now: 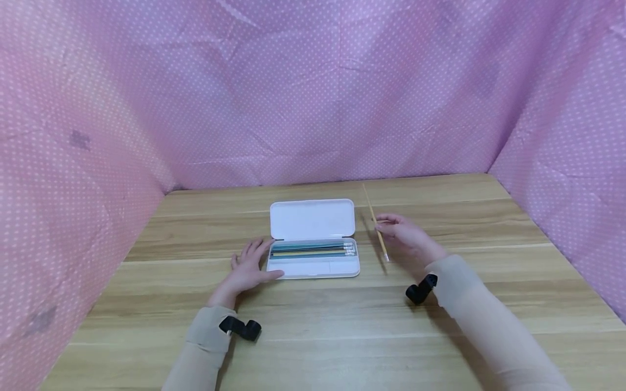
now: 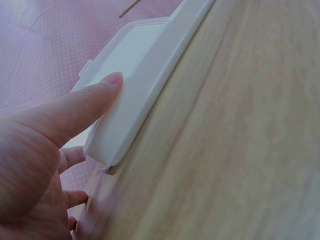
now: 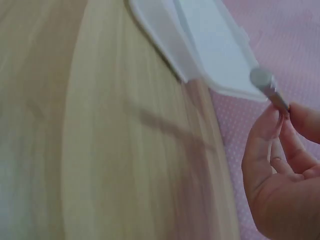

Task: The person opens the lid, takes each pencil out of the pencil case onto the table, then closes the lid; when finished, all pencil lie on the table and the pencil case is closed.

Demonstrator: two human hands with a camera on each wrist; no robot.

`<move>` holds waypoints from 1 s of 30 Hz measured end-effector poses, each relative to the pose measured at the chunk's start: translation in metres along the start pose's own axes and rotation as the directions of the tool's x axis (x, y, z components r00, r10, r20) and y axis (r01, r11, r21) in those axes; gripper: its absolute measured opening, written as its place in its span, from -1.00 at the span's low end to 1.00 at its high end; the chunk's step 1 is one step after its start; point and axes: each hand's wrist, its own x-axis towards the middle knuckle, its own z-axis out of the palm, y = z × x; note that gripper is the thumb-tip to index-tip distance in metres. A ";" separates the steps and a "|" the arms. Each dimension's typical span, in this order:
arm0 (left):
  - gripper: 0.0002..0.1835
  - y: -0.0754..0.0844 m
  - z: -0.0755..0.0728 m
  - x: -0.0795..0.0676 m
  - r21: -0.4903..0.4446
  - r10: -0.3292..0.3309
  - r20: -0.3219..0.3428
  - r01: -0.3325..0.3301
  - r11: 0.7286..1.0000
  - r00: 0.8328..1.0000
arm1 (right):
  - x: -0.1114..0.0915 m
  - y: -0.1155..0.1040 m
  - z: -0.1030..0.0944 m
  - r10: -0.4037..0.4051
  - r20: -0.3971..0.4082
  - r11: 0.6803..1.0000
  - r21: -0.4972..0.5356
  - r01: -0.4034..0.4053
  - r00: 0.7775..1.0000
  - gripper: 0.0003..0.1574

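A white pencil case (image 1: 313, 275) lies open on the table, its lid (image 1: 313, 219) tipped back. Several pencils (image 1: 313, 250) lie side by side in its rear part, eraser ends to the right. My left hand (image 1: 249, 269) spreads around the case's left end. In the left wrist view its thumb (image 2: 100, 95) rests at the near wall, while other fingers reach beyond the left end. To the right of the case, my right hand (image 1: 403, 233) pinches a yellow pencil (image 1: 374, 216) between thumb and fingertips, above the tabletop. The pencil's eraser end (image 3: 262, 79) points toward the person.
The wood-grain table (image 1: 323, 336) extends around the case. Pink dotted cloth (image 1: 313, 98) hangs behind it and on both sides. Each wrist wears a band with a small black camera, the left camera (image 1: 240, 328) and the right camera (image 1: 421, 289).
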 end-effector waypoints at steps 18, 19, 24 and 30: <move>-0.06 0.001 0.001 0.000 0.003 0.000 0.002 0.000 1.000 1.000 | 0.014 0.013 -0.005 0.125 -0.095 0.982 -0.131 -0.137 0.988 -0.45; -0.06 0.001 0.001 0.000 0.005 -0.001 0.002 0.001 1.000 1.000 | 0.015 0.013 -0.004 0.134 -0.107 0.977 -0.152 -0.149 0.985 -0.47; -0.05 0.001 0.001 0.000 0.016 -0.008 0.003 0.007 1.000 1.000 | 0.018 0.010 0.003 0.162 -0.160 0.940 -0.276 -0.202 0.974 -0.57; -0.05 0.000 0.001 0.000 0.005 -0.014 0.005 0.014 1.000 1.000 | 0.020 0.008 0.011 0.125 -0.192 0.907 -0.376 -0.191 0.973 -0.73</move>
